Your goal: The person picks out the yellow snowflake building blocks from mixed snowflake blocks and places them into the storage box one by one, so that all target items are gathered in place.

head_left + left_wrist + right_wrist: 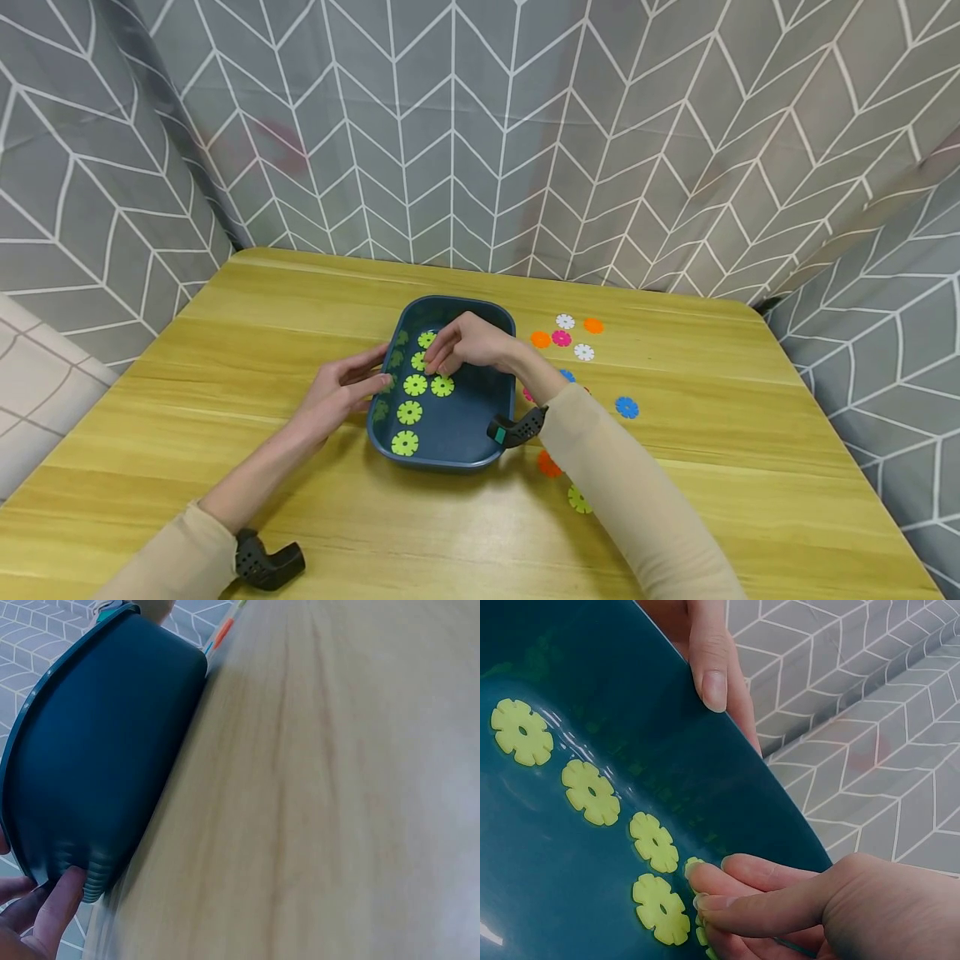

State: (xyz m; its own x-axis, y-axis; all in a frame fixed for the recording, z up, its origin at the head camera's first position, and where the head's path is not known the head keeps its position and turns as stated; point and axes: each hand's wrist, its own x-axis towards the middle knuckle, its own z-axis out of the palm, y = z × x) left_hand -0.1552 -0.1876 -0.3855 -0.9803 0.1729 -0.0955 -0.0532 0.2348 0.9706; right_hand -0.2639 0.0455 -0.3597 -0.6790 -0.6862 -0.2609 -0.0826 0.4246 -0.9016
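Note:
A dark blue rectangular plastic bin (480, 421) stands on the table, with several flat yellow-green notched discs (409, 412) in a row along its left side and one beside the row. My left hand (341, 392) holds the bin's left wall, thumb at the rim, other fingers (64, 904) against the outside. My right hand (472, 342) reaches inside, thumb and fingers pinched together at a yellow-green disc (703, 939) largely hidden under them. In the right wrist view, loose discs (661, 909) lie flat right beside the fingertips.
Right of the bin, loose notched discs lie scattered on the wooden table (750, 467): orange (593, 326), white (584, 352), pink (561, 337), blue (627, 407) and yellow-green (579, 500). The right forearm partly covers some. A grey patterned curtain (480, 133) hangs behind the table.

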